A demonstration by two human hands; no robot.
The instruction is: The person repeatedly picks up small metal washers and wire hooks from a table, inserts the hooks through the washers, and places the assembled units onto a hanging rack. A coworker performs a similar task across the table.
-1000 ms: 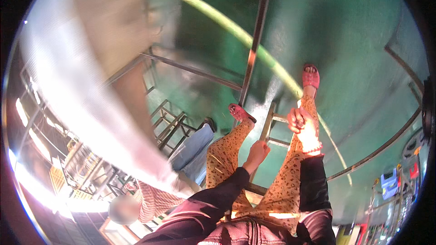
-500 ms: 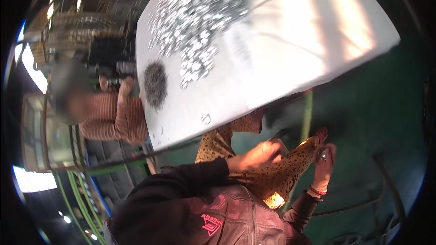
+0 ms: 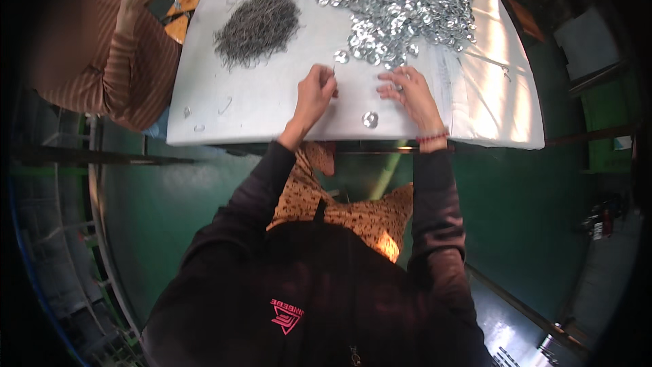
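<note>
My left hand (image 3: 315, 97) is over the white tabletop, thumb and fingers pinched together. A thin dark sliver stands up at its fingertips, too small to name. To its right, my right hand (image 3: 411, 97) has its fingers spread and reaches the near edge of the heap of shiny round metal discs (image 3: 407, 7); nothing shows between its fingers. One loose disc (image 3: 369, 119) lies between my hands, close to the table's front edge. Another single disc (image 3: 341, 57) sits just beyond my left hand. Farther left is a pile of thin dark wire hooks (image 3: 259, 27).
The white-covered table (image 3: 258, 115) has its front edge before me. A few stray wire pieces (image 3: 225, 105) lie at its left. Another person in a striped top (image 3: 129, 54) is at the left side, one hand raised. Green floor (image 3: 183, 197) shows below.
The view has swung round to face the table. Both my hands have come from over my lap to the tabletop. The small shiny thing at my right hand no longer shows there.
</note>
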